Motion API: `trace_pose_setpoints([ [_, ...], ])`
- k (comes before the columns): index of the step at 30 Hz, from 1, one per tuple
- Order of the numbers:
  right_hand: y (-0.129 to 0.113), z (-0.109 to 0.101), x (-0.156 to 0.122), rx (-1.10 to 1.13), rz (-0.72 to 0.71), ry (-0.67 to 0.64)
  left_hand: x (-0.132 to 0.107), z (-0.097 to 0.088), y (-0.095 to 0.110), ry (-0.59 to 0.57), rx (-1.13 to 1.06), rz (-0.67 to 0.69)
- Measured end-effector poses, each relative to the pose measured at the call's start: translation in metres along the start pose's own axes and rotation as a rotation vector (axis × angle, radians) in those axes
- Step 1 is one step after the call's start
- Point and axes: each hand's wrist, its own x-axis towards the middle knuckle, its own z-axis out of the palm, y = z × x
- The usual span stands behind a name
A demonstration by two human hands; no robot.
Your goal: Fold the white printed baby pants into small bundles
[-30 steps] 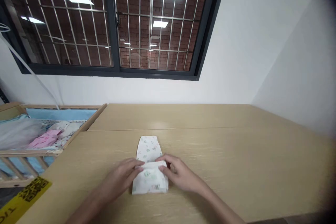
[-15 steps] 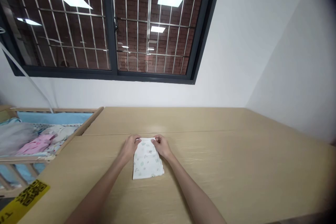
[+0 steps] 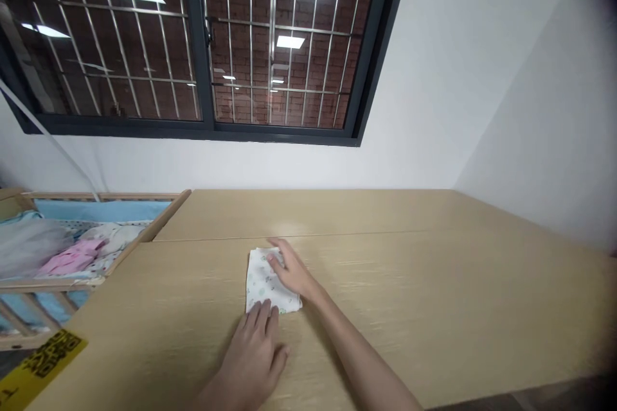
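A small folded white cloth (image 3: 263, 279) with a pale printed pattern lies flat on the wooden tabletop (image 3: 409, 295). My left hand (image 3: 255, 347) is open at its near edge, palm down, with the fingertips on or just over the fabric. Over the cloth's upper right side is my right hand (image 3: 289, 268), its thumb and fingers apart. Part of the cloth is hidden beneath this hand, and I cannot tell how firmly it presses.
Left of the table stands a wooden crib (image 3: 168, 221) with blue lining, holding a pink cloth (image 3: 72, 259) and other fabrics. A yellow label (image 3: 43, 363) is at the table's left corner. Behind rise a white wall (image 3: 409, 154) and a barred window (image 3: 279, 131).
My left hand has let go of the cloth's far left corner and come down to its near edge. My right hand has opened from its pinch. The view has tilted slightly down.
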Motion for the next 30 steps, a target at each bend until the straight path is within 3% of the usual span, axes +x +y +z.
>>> trace_pose_setpoints([
  [2,-0.033,0.002,-0.01,0.021,-0.117,-0.238,-0.023,0.01,0.009,0.082,0.087,0.015],
  [5,-0.064,0.015,-0.025,0.05,-0.215,-0.51,-0.033,0.013,0.013,0.032,0.067,-0.057],
  [8,-0.066,0.03,-0.037,0.035,-0.241,-0.67,-0.029,0.004,0.011,-0.044,-0.009,-0.098],
  [10,-0.057,0.037,-0.04,-0.018,-0.226,-0.719,-0.027,0.0,0.009,-0.035,-0.02,-0.061],
  [16,-0.021,0.037,-0.029,-0.191,-0.169,-0.694,-0.034,0.008,0.002,0.086,0.075,-0.013],
  [24,0.026,0.021,0.012,-0.4,-0.13,-0.585,-0.037,0.016,0.004,0.124,0.207,0.011],
  [30,0.05,0.016,0.027,-0.454,-0.097,-0.476,-0.042,0.023,0.002,0.1,0.143,-0.015],
])
